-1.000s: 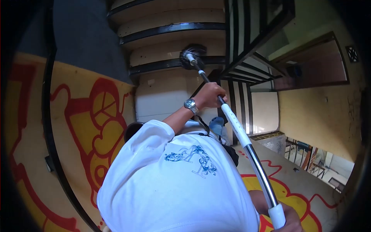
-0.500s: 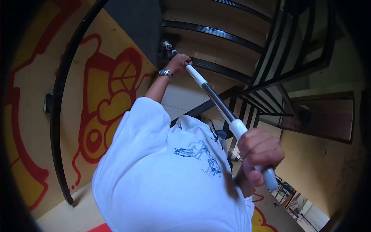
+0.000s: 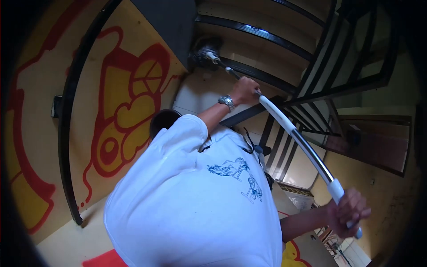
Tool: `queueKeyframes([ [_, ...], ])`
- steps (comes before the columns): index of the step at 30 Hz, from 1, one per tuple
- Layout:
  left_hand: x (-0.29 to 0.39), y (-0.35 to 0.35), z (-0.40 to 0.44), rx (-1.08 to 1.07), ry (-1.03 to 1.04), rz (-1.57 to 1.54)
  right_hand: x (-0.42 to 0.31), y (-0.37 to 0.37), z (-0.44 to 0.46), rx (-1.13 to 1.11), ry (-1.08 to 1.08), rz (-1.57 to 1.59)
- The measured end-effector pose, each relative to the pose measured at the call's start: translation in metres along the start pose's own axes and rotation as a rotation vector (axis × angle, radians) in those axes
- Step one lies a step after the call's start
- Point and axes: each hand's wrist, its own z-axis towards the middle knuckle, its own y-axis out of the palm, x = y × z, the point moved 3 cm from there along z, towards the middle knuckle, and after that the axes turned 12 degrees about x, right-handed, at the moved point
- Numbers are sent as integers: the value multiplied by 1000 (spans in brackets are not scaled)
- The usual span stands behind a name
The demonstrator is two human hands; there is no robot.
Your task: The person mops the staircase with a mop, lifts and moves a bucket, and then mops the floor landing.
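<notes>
A long mop (image 3: 311,153) with a white and chrome handle runs diagonally across the view, from the upper middle to the lower right. My left hand (image 3: 244,91), wearing a metal watch (image 3: 227,102) at the wrist, is closed around the thin dark part of the pole. Near the lower right, my right hand (image 3: 350,213) wraps round the white grip at the handle's end. The dark, shaggy mop head (image 3: 205,50) lies at the left end of a stair step, by the grey wall.
Steps with black edges (image 3: 258,31) rise ahead, beside a black metal railing (image 3: 347,89). A dark bucket (image 3: 163,121) stands by the painted wall (image 3: 133,107), partly hidden by my sleeve. A curved black handrail (image 3: 66,111) runs along the left wall.
Both hands and the mop have shifted right and down in the view. The mop head shows more fully, and the bucket has come into sight beside my left sleeve.
</notes>
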Motion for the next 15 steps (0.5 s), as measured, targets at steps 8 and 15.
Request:
queueKeyframes([
  [8, -85, -31, 30, -52, -38, 34, 77, 11, 22, -139, 30, -4],
  [15, -2, -4, 45, -55, 29, -90, -10, -1, 34, 175, -32, -133],
])
